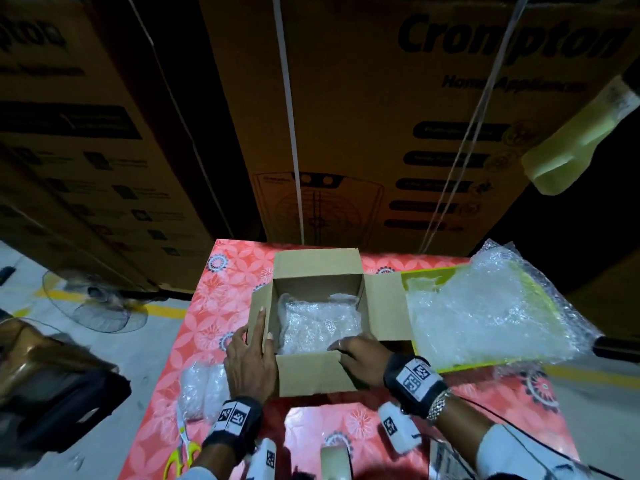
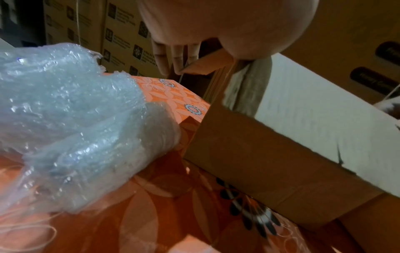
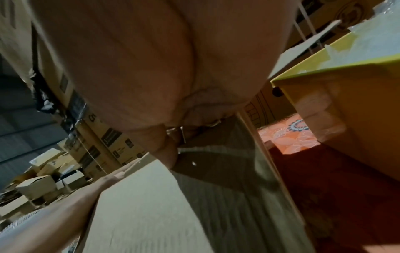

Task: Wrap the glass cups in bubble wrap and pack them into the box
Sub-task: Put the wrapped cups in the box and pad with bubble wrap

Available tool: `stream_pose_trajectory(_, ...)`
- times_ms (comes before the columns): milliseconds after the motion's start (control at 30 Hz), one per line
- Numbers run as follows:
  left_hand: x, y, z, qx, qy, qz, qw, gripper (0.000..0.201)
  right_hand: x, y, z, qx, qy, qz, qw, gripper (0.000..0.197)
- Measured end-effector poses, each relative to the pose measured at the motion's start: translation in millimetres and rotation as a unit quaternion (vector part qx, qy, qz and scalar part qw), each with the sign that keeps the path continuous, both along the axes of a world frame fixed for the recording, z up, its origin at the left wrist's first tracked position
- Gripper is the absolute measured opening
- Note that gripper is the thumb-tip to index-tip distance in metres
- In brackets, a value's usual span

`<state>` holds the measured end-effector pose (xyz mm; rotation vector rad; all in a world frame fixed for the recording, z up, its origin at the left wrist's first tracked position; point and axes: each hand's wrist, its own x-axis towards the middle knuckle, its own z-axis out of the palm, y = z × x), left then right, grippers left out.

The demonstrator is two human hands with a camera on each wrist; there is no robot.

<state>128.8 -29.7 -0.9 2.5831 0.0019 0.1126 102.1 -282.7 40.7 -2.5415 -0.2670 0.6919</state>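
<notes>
bubble-wrapped glass cup bundle (image 1: 311, 323) lies inside the small open brown cardboard box (image 1: 318, 374), which stands on the red floral-patterned tabletop (image 1: 221, 303). a second bubble-wrapped bundle (image 1: 201, 386) lies on the tabletop just left of the box, beside the left wrist; the left wrist view shows it (image 2: 71, 123) close to the box wall. the left hand (image 1: 251, 358) rests against the left flap of the box with its fingers (image 1: 258, 327) straight, gripping nothing. the right hand (image 1: 360, 358) rests on the near edge of the box, fingers bent over the near flap and holding it. a loose sheet of clear bubble wrap (image 1: 485, 313) lies on a flat yellow-green board (image 1: 460, 367) to the right of the box, touching its right flap. yellow-handled scissors (image 1: 181, 452) lie on the tabletop near the left forearm.
</notes>
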Motion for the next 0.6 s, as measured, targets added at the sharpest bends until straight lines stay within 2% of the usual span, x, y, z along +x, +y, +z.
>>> stream_pose_trajectory(67, 3.7, 2.2, 1.6, 0.001, 0.002, -0.014, 1.0, 0.062, -2.8, -3.0, -9.9, 0.022, -0.021, -0.017, 0.999, 0.037)
stream_pose_trajectory(133, 2.8, 9.3, 9.3, 0.003, 0.007, -0.016, 1.0, 0.067, -5.8, -5.0, -5.9, 0.091, -0.037, -0.049, 0.994, 0.032)
stream_pose_trajectory(233, -8.0, 28.6, 30.4, -0.001, -0.003, 0.01, 1.0, 0.068, -7.9, -3.9, 10.6, 0.203, -0.08, -0.099, 0.971, 0.023)
stream_pose_trajectory(367, -35.6, 70.3, 47.4, -0.015, -0.009, 0.03, 0.999, 0.059, -15.4, 17.4, 36.2, 0.3, -0.127, -0.149, 0.934, 0.018)
stream_pose_trajectory(467, -56.9, 106.0, 40.8, -0.016, 0.009, 0.016, 1.0, 0.051, -25.1, 45.0, 56.3, 0.353, -0.107, -0.173, 0.913, 0.016)
stream_pose_trajectory(600, -73.3, 133.9, 26.9, -0.034, 0.067, 0.001, 0.997, 0.06, -39.4, 88.1, 61.3, 0.362, -0.045, -0.156, 0.918, 0.017)
